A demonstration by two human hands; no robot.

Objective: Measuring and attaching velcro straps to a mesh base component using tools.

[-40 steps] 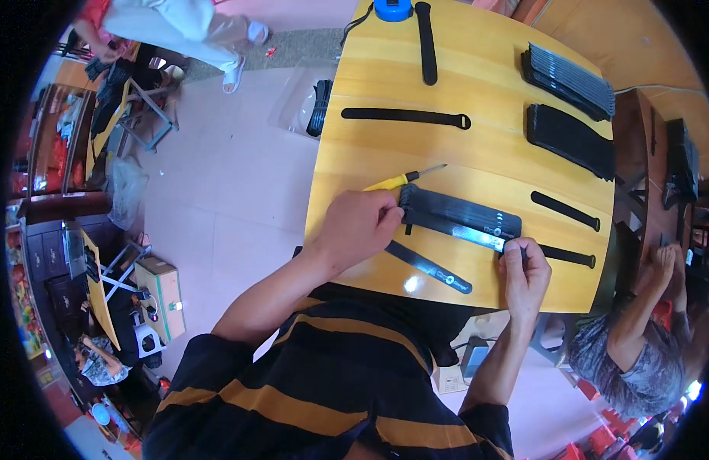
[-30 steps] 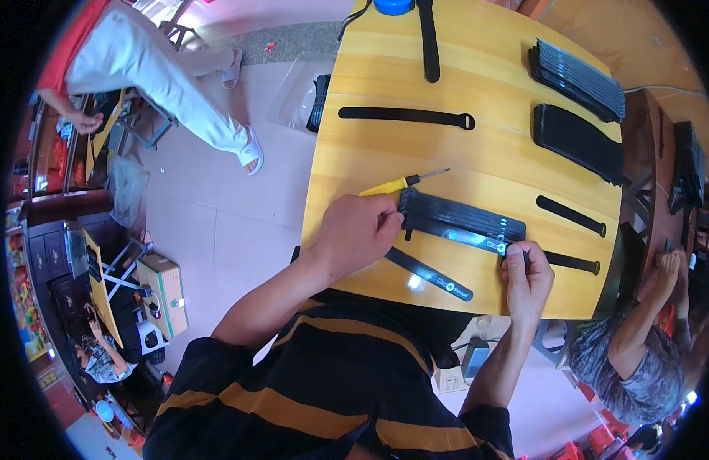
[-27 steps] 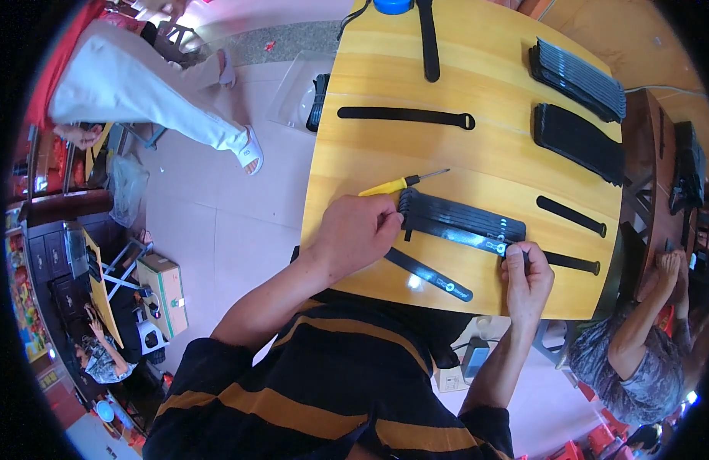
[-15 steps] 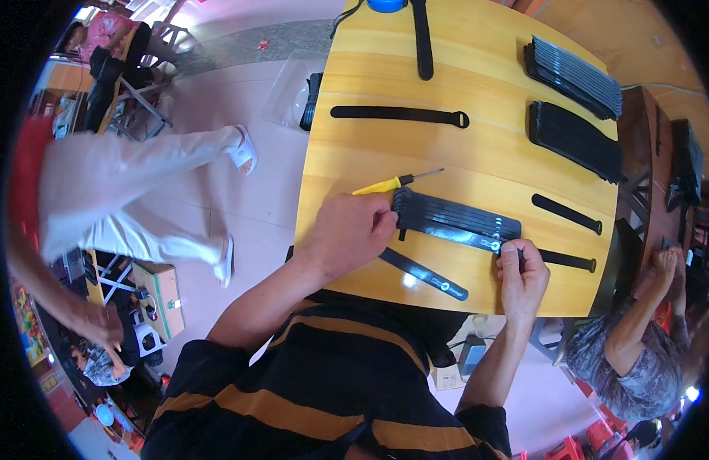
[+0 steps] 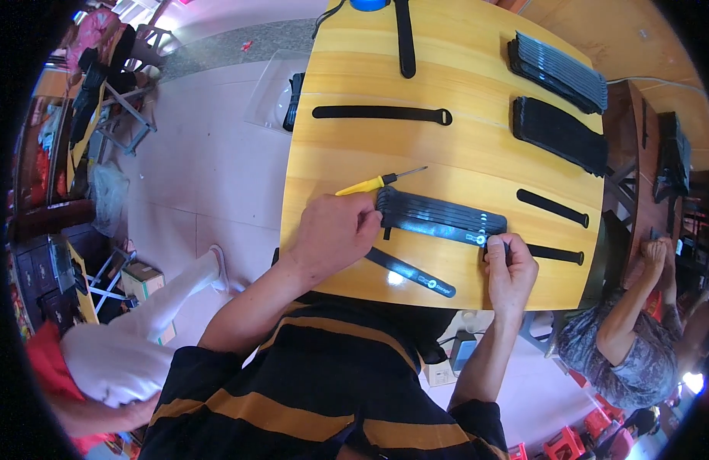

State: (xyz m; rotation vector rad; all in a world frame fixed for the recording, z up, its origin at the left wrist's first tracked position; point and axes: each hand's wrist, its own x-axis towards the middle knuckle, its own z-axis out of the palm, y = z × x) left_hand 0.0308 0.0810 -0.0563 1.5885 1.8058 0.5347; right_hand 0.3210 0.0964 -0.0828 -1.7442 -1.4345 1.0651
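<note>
A fanned stack of black hook-and-loop straps (image 5: 439, 215) lies on the yellow wooden table in front of me. My left hand (image 5: 337, 230) is closed at the stack's left end, thumb against the straps. At the right end, my right hand (image 5: 512, 270) pinches the lower corner, its fingertips partly hidden. One loose strap (image 5: 412, 274) lies slantwise below the stack, its left end near my left hand. Another loose strap (image 5: 557, 254) sticks out to the right of my right hand. Just above my left hand rests a yellow-handled screwdriver (image 5: 370, 185).
Two strap piles, one glossy (image 5: 557, 73) and one dull black (image 5: 560, 136), sit at the far right. Single straps (image 5: 381, 113) lie elsewhere on the table (image 5: 454, 157). A co-worker (image 5: 616, 345) sits at right; another person (image 5: 109, 360) is at lower left.
The person on the left has moved down toward the lower left. The table has shifted slightly left in view. Both my hands keep their places on the strap stack.
</note>
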